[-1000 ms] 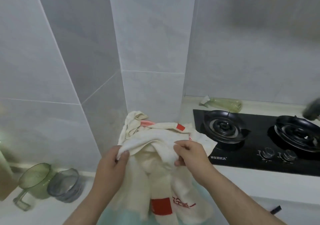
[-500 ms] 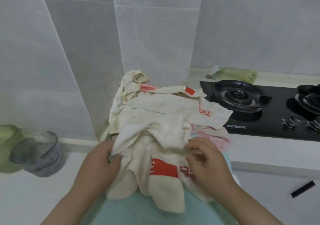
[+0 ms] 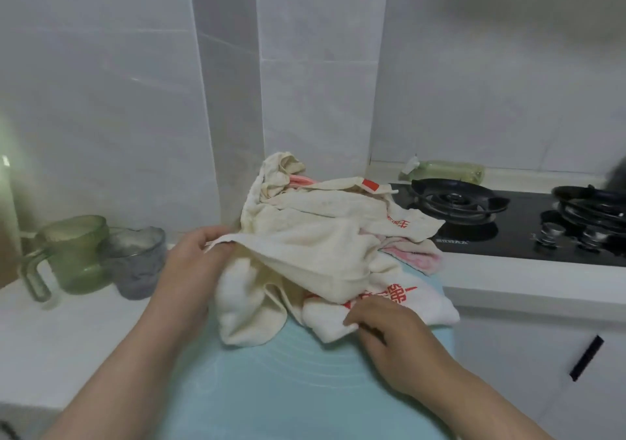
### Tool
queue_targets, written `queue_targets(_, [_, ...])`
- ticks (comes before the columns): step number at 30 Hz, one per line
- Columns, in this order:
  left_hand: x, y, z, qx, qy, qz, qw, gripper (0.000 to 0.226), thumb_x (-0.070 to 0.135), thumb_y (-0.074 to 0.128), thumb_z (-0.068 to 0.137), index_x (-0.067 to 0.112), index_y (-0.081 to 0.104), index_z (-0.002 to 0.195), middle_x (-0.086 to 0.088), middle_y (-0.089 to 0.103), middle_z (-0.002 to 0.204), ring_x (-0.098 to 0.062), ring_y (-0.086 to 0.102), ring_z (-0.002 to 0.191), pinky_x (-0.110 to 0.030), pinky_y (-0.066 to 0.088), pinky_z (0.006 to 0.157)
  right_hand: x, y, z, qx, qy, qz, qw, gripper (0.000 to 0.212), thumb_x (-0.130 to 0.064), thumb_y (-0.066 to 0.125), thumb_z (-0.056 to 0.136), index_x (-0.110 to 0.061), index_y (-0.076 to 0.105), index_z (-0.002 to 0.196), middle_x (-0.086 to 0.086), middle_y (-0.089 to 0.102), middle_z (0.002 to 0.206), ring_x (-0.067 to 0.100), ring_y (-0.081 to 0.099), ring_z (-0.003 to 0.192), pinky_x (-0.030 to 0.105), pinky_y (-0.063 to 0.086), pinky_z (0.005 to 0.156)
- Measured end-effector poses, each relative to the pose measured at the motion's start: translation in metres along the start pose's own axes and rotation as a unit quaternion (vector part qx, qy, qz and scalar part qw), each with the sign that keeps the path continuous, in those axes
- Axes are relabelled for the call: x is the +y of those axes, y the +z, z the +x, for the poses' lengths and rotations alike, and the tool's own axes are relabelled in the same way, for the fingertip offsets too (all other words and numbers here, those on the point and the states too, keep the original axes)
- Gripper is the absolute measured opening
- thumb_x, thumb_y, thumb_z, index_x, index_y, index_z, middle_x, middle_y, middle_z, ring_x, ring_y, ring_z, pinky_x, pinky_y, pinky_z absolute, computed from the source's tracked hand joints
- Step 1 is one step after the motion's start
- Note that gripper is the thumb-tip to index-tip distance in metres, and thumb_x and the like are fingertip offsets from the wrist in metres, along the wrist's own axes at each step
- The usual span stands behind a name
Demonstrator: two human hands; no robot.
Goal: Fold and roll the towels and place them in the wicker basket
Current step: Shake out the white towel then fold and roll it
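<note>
The towels (image 3: 325, 233) lay in a loose, unfolded heap at the far end of a teal mat (image 3: 305, 392) on the desk (image 3: 61, 338). A pink towel (image 3: 413, 253) peeped out on the heap's right side from under the cream ones. No wicker basket showed anywhere.

The left hand (image 3: 200, 260) had its grip narrowed on the hem of the top towel (image 3: 305, 256), thumb over fingers, holding that edge up off the heap. The right hand (image 3: 393, 331) sat lower, fingers curled round a corner of the printed towel (image 3: 430, 307) with the red characters. Its grip looked closed on that corner, though the fingertips were partly hidden.

By my reading the work was at its first step, picking one towel out of the tangle, with nothing yet folded or rolled. The next move called for drawing a single towel free without dragging its neighbours along, then spreading it flat on the bare near part of the mat.

Off to the left a green cup (image 3: 78, 253) and a grey cup (image 3: 139, 263) stood just beside each other. A black gas hob (image 3: 508, 239) sat to the right.
</note>
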State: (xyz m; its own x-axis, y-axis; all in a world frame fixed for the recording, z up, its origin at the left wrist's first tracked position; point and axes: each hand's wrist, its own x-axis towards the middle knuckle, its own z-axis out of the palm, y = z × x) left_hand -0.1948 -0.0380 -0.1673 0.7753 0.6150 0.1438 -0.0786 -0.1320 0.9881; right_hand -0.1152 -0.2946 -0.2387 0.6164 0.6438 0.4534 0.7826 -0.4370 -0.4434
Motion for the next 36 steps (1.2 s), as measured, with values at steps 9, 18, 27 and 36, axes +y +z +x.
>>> queue_targets(9, [0.078,-0.033,-0.025,-0.018,-0.031,-0.142,0.989,0.023,0.032,0.061,0.087,0.011,0.071,0.083,-0.016,0.069,0.087,-0.031,0.067,0.087,-0.045,0.05,0.085,-0.084,-0.085,-0.016,0.247,0.144,0.194,0.938,0.035,0.002,0.052,0.09,-0.029,0.065,0.077,-0.014,0.068,0.084,0.003,0.061,0.081,0.028,0.048,0.072])
queue_targets(18, [0.126,-0.017,-0.037,-0.076,-0.042,-0.196,0.977,0.034,0.042,0.054,0.094,0.014,0.07,0.085,-0.008,0.075,0.078,-0.025,0.071,0.08,-0.036,0.052,0.077,-0.126,-0.15,-0.014,0.287,0.149,0.272,0.906,0.017,-0.017,0.062,0.093,-0.028,0.073,0.089,-0.013,0.073,0.085,0.005,0.068,0.081,0.029,0.055,0.072])
queue_targets(27, [0.005,-0.024,-0.041,-0.162,-0.113,0.057,0.979,0.049,0.018,0.064,0.057,0.007,0.067,0.104,-0.024,0.07,0.098,-0.032,0.069,0.084,-0.045,0.054,0.077,-0.08,-0.037,-0.009,0.112,0.191,0.186,0.957,0.023,-0.015,0.056,0.091,-0.031,0.071,0.082,-0.018,0.07,0.09,-0.002,0.062,0.089,0.019,0.047,0.08])
queue_targets(36, [-0.042,-0.061,-0.091,-0.1,0.04,0.264,0.959,0.032,0.017,0.072,0.079,0.038,0.059,0.099,0.013,0.067,0.101,0.001,0.06,0.087,-0.012,0.042,0.072,-0.056,0.01,-0.015,0.068,0.176,0.121,0.975,0.025,-0.017,0.061,0.092,-0.035,0.067,0.075,-0.014,0.066,0.085,-0.004,0.058,0.086,0.012,0.042,0.073])
